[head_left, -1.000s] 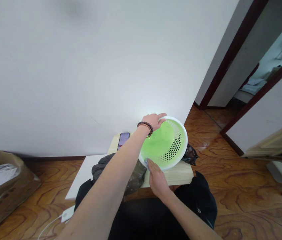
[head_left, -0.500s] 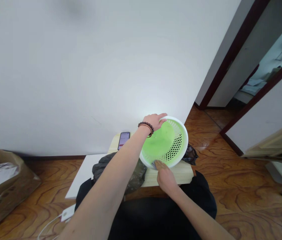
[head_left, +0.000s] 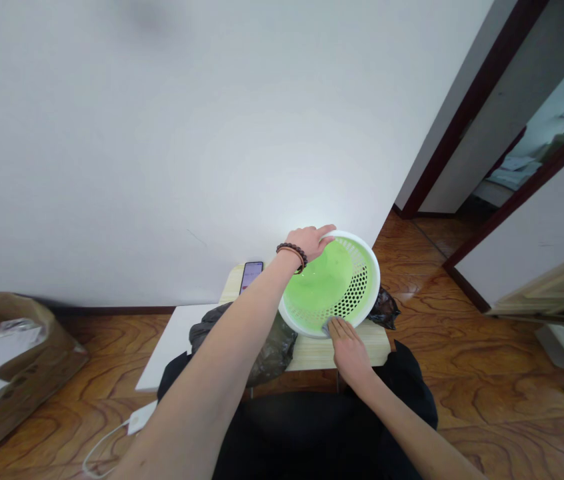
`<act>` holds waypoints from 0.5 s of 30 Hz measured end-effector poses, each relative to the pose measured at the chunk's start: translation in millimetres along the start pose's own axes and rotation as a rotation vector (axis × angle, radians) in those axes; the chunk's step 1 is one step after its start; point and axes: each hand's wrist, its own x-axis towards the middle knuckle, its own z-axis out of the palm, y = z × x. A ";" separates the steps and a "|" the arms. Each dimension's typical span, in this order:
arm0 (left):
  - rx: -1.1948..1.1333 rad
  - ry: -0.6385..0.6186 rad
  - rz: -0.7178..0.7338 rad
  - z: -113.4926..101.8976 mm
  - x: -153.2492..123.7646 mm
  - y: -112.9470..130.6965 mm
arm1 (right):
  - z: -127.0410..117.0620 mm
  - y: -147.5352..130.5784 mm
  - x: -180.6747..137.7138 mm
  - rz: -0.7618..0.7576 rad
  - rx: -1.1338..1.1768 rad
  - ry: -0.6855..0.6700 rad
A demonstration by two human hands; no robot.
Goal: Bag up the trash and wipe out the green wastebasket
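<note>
A round green-and-white colander (head_left: 373, 283), perforated around its sides, is tilted above a small pale wooden table (head_left: 312, 353). My left hand (head_left: 311, 241), with a beaded bracelet at the wrist, reaches across and grips its far rim between thumb and fingers. At the near rim, my right hand (head_left: 347, 340) presses a small grey cloth (head_left: 331, 325) against the white edge. The fingers cover most of the cloth. Part of the colander's left side is hidden by my left forearm.
A phone (head_left: 251, 274) lies at the table's back left. Dark plastic bags (head_left: 275, 353) sit left of the colander, and a black bag (head_left: 385, 308) to its right. A cardboard box (head_left: 37, 373) stands on the floor at left. The white wall (head_left: 187, 147) rises behind.
My right hand has slid right along the colander's near rim with the cloth. My left hand keeps its hold on the far rim. The view has shifted slightly.
</note>
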 end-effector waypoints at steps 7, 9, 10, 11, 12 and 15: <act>0.059 0.007 -0.042 -0.7 -3.2 1.9 | -0.3 -69.2 22.7 -0.060 0.249 -0.004; 0.070 -0.002 -0.050 -1.5 -5.9 -2.4 | -0.8 -66.0 17.5 -0.088 0.217 -0.008; 0.072 -0.008 -0.051 -1.9 -6.9 -4.2 | -1.0 -58.7 13.3 -0.084 0.178 -0.013; 0.072 -0.014 -0.050 -2.0 -7.5 -5.5 | -1.1 -48.9 8.9 -0.069 0.130 -0.015; 0.069 -0.017 -0.048 -2.0 -7.6 -6.1 | -1.1 -37.9 4.9 -0.046 0.082 -0.012; 0.056 -0.012 -0.036 -0.5 -5.3 -3.7 | 0.1 -12.1 0.3 0.032 -0.013 0.002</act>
